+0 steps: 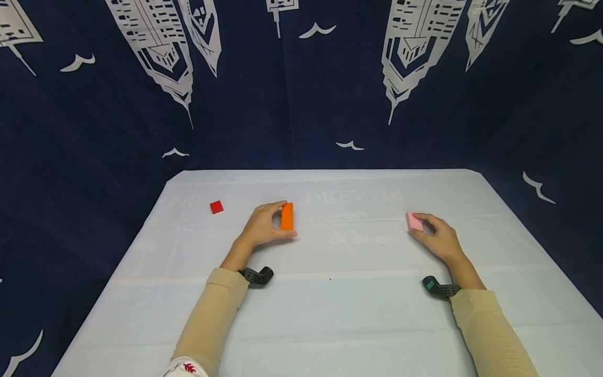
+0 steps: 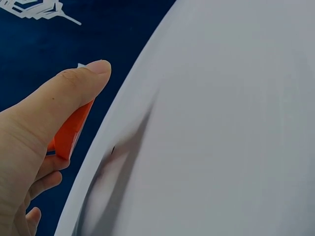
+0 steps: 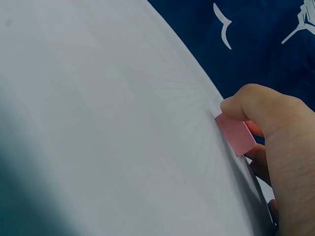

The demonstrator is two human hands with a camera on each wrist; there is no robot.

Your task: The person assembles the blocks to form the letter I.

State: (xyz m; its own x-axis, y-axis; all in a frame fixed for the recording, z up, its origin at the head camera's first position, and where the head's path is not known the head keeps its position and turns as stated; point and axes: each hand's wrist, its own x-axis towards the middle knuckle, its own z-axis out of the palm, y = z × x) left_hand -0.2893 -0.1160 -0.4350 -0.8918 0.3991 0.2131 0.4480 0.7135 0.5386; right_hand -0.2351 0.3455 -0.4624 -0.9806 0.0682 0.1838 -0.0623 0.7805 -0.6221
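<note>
- Head view is looking forward and down — farthest off, taking in the worktop (image 1: 339,319) and dark cloth (image 1: 292,104).
- Left wrist view is facing the left grip (image 2: 32,128) closely, sharing the orange block (image 2: 72,132) with head view.
- Right wrist view is facing the right grip (image 3: 285,128) — also close, sharing the pink block (image 3: 236,133) with head view.

Bright orange block (image 1: 287,216) mid-frame, pink block (image 1: 415,222) to the right, red square (image 1: 216,207) left, white counter (image 1: 339,314), tan sleeves (image 1: 212,319), navy cloth (image 1: 292,104) with pale building prints (image 1: 160,31) up top.
</note>
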